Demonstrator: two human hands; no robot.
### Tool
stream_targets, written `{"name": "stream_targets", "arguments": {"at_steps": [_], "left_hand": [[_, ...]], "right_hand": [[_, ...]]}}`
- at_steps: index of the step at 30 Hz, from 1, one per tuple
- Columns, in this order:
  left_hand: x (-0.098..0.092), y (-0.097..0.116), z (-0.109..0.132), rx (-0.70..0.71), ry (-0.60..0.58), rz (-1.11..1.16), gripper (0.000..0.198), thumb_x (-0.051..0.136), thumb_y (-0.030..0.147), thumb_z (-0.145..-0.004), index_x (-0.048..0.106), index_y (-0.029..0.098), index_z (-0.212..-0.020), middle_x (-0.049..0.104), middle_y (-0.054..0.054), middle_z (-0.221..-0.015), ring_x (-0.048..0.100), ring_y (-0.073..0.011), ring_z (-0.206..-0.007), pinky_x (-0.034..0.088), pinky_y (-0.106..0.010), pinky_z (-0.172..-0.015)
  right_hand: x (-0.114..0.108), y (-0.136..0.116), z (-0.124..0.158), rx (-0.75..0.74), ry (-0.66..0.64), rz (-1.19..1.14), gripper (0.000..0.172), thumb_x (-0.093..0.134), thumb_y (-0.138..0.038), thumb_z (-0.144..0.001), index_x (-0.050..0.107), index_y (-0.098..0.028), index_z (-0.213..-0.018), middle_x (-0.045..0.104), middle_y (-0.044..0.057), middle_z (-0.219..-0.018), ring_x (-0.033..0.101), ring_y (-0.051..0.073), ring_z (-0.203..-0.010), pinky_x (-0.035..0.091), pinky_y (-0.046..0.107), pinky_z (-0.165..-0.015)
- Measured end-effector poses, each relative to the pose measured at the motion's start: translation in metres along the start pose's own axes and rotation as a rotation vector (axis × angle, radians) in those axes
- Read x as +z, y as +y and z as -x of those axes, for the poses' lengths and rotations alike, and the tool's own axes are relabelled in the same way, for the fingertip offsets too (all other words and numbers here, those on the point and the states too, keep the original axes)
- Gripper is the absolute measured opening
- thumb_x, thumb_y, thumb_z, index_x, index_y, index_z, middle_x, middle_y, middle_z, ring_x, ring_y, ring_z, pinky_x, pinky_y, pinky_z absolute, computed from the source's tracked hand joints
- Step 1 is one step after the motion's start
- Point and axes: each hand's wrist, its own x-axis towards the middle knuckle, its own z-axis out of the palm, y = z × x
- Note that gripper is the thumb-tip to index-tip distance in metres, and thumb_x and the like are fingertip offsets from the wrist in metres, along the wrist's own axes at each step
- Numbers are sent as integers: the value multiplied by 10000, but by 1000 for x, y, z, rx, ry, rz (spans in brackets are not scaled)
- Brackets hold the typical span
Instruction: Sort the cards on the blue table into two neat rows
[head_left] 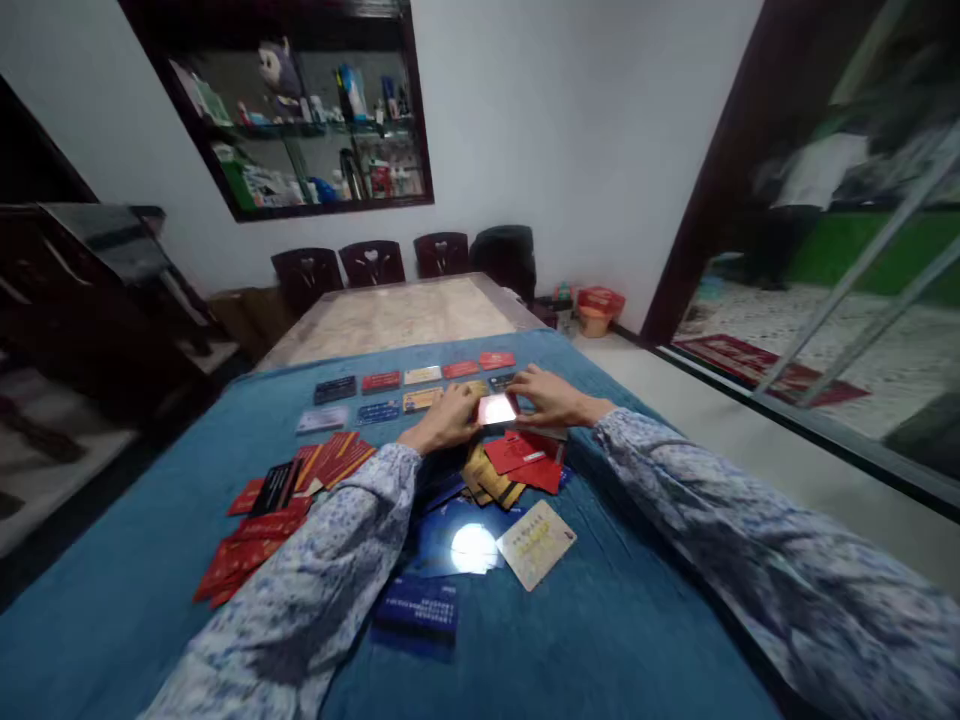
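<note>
Over the table (397, 310), the left hand (450, 416) and right hand (553, 397) hold between them what looks like a red card (496, 409), glare blurring it; steadying seems the step, the next move calling for even, two-handed control.

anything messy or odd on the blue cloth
Nothing looks spilled. The red cards on the left lie in a loose heap, unlike the tidy rows at the back. The pale card near the front lies askew. Glare hides part of the blue cards and washes out the held card.
</note>
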Motion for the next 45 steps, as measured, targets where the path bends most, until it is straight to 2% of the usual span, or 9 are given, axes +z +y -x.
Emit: {"name": "stream_targets", "arguments": {"at_steps": [3, 6, 9, 15, 22, 28, 38, 45], "left_hand": [[-1, -3, -6, -12, 8, -8, 219, 594, 301, -934, 639, 167, -1102, 612, -146, -1278, 537, -296, -1220, 471, -440, -1036], [-4, -8, -15, -9, 11, -21, 265, 605, 300, -922, 639, 188, -1160, 605, -143, -1302, 527, -311, -1247, 475, -461, -1027], [-8, -11, -26, 1, -7, -32, 317, 613, 297, -918, 638, 185, -1214, 588, -157, -1346, 510, -329, -1294, 465, -479, -1051], [-17, -14, -47, -32, -39, -89, 334, 639, 326, -913, 659, 164, -1204, 547, -170, -1429, 482, -357, -1350, 436, -515, -1099], [-21, -24, -74, -49, -40, -90, 401, 633, 403, -917, 656, 178, -1249, 581, -165, -1363, 509, -352, -1310, 464, -509, -1064], [-20, -33, -105, -82, -38, -98, 371, 628, 338, -898, 674, 167, -1224, 608, -164, -1339, 535, -342, -1289, 478, -484, -1051], [-15, -42, -151, -101, -48, -58, 377, 664, 393, -861, 727, 156, -1148, 637, -161, -1341, 562, -346, -1287, 495, -455, -1047], [-8, -45, -170, -137, -135, -56, 387, 678, 299, -806, 711, 151, -1161, 693, -161, -1279, 543, -342, -1307, 470, -495, -1089]], "right_hand": [[-3, 3, -4, 12, -14, 16, 412, 711, -440, -875, 724, -142, -1159, 666, 173, -1190, 517, 306, -1076, 426, 376, -844], [-7, 8, -10, 46, -41, 26, 403, 714, -428, -880, 722, -152, -1174, 662, 172, -1198, 516, 310, -1092, 427, 370, -846], [-11, 13, -17, 77, -64, 28, 380, 721, -396, -877, 720, -160, -1174, 659, 165, -1204, 519, 304, -1096, 428, 360, -852], [-16, 28, -32, 125, -102, 50, 364, 698, -420, -900, 728, -148, -1140, 657, 177, -1186, 544, 307, -1098, 434, 345, -832], [-17, 53, -53, 141, -126, 63, 399, 705, -455, -892, 727, -151, -1150, 665, 171, -1206, 577, 298, -1113, 439, 321, -862], [-20, 73, -68, 177, -123, 59, 387, 713, -394, -881, 732, -138, -1170, 668, 170, -1197, 617, 291, -1115, 451, 304, -876], [-4, 109, -92, 272, -161, 30, 362, 753, -370, -833, 774, -156, -1125, 700, 149, -1216, 682, 254, -1057, 477, 262, -847], [9, 117, -99, 313, -245, -19, 391, 732, -325, -836, 765, -149, -1184, 759, 122, -1180, 700, 236, -1022, 474, 241, -812]]}}
